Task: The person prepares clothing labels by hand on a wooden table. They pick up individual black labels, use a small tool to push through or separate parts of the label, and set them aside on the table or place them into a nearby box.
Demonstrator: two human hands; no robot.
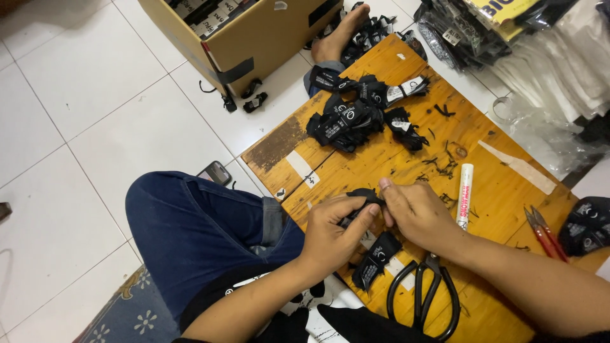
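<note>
Both hands pinch one small black fabric piece (363,198) between them, left hand (330,234) gripping from below with thumb and fingers closed on it, right hand (416,213) clamped on its top edge, index finger pressing down. Piece sits just above the near edge of the low wooden table (495,184). Another black tagged piece (375,257) lies on the table under the wrists. Black scissors (422,298) rest beside the right forearm, white marker (465,195) just right of the right hand, red snips (543,234) further right. Pile of black tagged pieces (359,114) at the table's far end. Cardboard box (254,38) on the tiled floor beyond.
</note>
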